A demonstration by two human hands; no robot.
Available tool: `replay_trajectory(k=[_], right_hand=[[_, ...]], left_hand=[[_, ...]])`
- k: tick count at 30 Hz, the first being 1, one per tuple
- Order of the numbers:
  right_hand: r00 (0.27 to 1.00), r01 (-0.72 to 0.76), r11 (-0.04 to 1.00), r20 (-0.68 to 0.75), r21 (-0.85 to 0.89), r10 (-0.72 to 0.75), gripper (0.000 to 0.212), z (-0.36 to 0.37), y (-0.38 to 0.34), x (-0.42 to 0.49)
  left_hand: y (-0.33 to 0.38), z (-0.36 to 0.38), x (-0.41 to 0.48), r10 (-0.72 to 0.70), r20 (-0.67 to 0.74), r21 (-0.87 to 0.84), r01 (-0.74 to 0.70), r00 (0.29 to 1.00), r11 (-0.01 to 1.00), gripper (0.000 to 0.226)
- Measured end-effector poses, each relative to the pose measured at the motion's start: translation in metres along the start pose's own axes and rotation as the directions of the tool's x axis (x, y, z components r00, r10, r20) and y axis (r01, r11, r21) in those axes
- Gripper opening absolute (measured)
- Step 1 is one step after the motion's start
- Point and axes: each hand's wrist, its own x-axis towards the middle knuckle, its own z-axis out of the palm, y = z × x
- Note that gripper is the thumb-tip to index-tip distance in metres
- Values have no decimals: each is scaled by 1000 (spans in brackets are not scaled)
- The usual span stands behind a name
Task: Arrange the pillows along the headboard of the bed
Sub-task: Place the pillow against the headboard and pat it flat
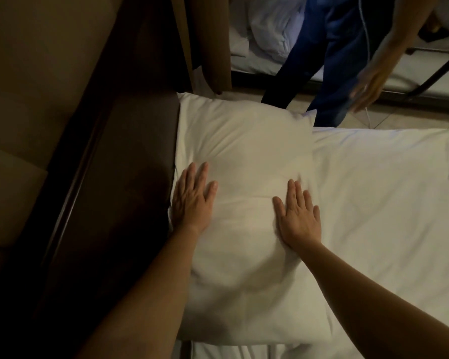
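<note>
Pillows are seen in a row on the bed (386, 203), lying against the dark headboard (130, 156): the far pillow (244, 141) reaches the bed's far edge, and the near pillow (244, 281) lies just beside it. The left hand (192, 200) is laid flat, fingers spread, near the headboard side where the two meet. The right hand (297, 216) is pressed flat, fingers apart, at the opposite side. Nothing is gripped. A second person in blue clothing (335, 73) is seen beyond the bed.

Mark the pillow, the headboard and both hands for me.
pillow (244, 151), head view, upper middle.
headboard (140, 151), head view, dark padded face.
left hand (192, 200), head view, back.
right hand (297, 216), head view, back.
</note>
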Motion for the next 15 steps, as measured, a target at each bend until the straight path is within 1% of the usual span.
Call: replay_trajectory(k=[2,4,5,7,9,11,13,15], right_hand=[[999,-53,998,12,28,52,75,-10,2,-5],[994,-97,993,-41,74,100,75,-19,1,-16],[992,-87,993,-82,75,93,74,-22,-1,-24],[985,9,999,-173,33,-3,71,-21,-8,-48],[970,126,992,-209,6,-122,72,-7,-18,-77],[966,202,979,-157,-27,-203,72,14,-21,-99],[969,228,972,-88,-54,-232,72,34,-14,-111],[967,237,969,-75,-73,-242,71,43,-3,-110]], left_hand=[[5,-13,1,-3,40,-29,5,999,1000,63],[12,-28,-6,-23,29,-70,25,999,997,61],[15,-35,-14,-25,-1,-81,24,1000,996,59],[21,-44,-38,1,-83,-102,-10,997,995,55],[30,-44,-73,34,-127,-139,-51,991,989,55],[35,-37,-109,78,-110,-147,-94,991,985,56],[30,-27,-140,95,-51,-76,-99,994,992,57],[18,-20,-157,91,-19,-7,-91,996,996,59]])
